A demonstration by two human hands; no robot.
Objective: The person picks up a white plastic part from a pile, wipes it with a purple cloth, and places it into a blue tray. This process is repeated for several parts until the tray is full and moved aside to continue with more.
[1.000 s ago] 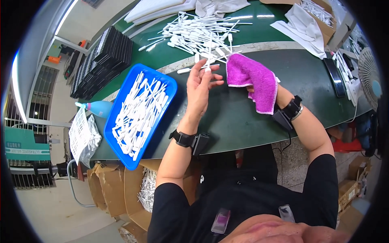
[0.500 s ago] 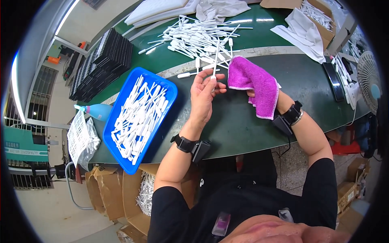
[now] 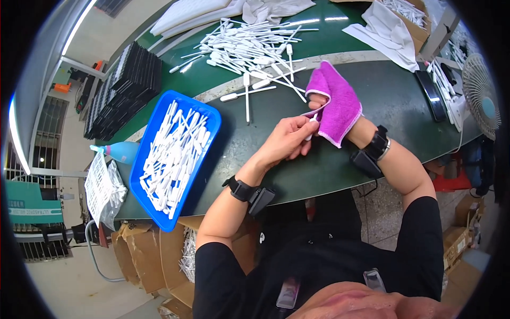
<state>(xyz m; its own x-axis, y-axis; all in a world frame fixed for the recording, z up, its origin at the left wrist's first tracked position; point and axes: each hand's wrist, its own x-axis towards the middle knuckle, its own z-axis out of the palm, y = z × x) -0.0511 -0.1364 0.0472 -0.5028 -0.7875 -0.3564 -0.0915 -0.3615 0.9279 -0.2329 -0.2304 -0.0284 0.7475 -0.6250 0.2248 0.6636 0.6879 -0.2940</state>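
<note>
My left hand [image 3: 289,139] is closed on a white stick with a wider end [image 3: 312,127], of which only a small part shows between the fingertips. The purple cloth [image 3: 342,103] is gripped in my right hand [image 3: 319,100], draped over most of it, with a few curled fingers in sight. Both hands meet over the dark green table, and the cloth's edge touches the stick. Beyond them lies a loose pile of similar white sticks [image 3: 247,50]. To the left, many more fill a blue tray [image 3: 211,146].
Stacked black trays [image 3: 125,87] stand at the far left, near a light blue bottle [image 3: 122,151] and a bag of sticks [image 3: 109,186]. At right are a white cloth [image 3: 388,37], a black case [image 3: 430,95] and a fan [image 3: 481,95]. An open carton [image 3: 172,255] sits below the table.
My left hand has moved right and lower, bringing the stick from upright in the open to the purple cloth. My right hand has turned and folded the cloth around its fingers.
</note>
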